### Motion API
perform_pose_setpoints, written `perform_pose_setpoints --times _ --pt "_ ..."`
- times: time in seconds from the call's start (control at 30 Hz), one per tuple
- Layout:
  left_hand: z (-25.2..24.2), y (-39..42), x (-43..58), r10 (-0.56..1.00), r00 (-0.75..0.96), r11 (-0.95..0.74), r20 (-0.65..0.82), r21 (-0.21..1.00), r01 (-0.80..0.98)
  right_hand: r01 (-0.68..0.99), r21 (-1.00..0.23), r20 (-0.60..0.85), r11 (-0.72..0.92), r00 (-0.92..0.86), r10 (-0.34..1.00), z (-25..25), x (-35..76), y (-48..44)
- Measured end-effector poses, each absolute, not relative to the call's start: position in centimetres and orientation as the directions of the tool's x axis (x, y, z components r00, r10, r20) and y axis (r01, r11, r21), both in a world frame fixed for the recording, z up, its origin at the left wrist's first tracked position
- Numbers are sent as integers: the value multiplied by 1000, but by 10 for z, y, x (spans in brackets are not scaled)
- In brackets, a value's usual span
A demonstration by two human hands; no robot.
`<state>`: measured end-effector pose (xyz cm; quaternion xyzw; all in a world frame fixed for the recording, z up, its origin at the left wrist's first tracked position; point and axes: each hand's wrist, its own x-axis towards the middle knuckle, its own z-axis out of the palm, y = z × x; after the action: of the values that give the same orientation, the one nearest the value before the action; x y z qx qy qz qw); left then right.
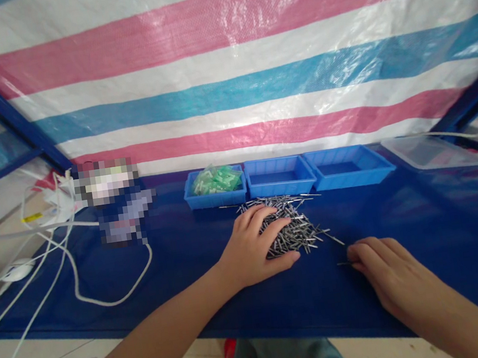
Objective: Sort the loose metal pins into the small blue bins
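Note:
A loose pile of thin silvery metal pins (298, 234) lies on the dark blue table (180, 270). My left hand (255, 245) rests on the pile's left side with its fingers spread. To the right of the pile, my right hand (382, 262) pinches a thin metal pin (344, 263) whose end points left. One more pin lies between the pile and my right hand. Behind the pile stand a blue bin (216, 199) holding green and white packets, a middle blue bin (282, 187) and a right blue bin (354, 177).
White cables (105, 303) loop over the table's left part, near blurred items. A clear plastic lid (422, 154) lies at the back right. Striped sheeting (227, 97) hangs behind, between blue frame posts.

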<state>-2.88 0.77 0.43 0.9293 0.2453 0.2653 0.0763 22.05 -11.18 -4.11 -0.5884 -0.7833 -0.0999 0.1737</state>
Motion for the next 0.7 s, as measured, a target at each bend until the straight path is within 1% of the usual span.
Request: perform_pose_setpoints --times 0.1,0.23,0.33,0.47,0.57,0.7 --pt "5 8 -30 500 741 -866 449 279 415 957 -71 401 280 -230 887 -45 225 -110" --pt "5 8 -30 501 744 -865 442 283 414 942 -44 394 332 -289 872 -48 228 -109" --pt "4 9 -29 506 742 -862 440 289 416 950 -61 408 305 -255 877 -46 224 -110" --pt "4 8 -29 514 735 -857 443 306 415 945 -122 414 303 -229 881 -42 216 -113" --pt "13 11 -32 527 716 -848 458 332 412 932 -200 410 302 -201 890 -34 216 -110" --pt "40 24 -30 531 648 -847 546 358 392 888 -318 426 332 -179 887 -4 208 -89"
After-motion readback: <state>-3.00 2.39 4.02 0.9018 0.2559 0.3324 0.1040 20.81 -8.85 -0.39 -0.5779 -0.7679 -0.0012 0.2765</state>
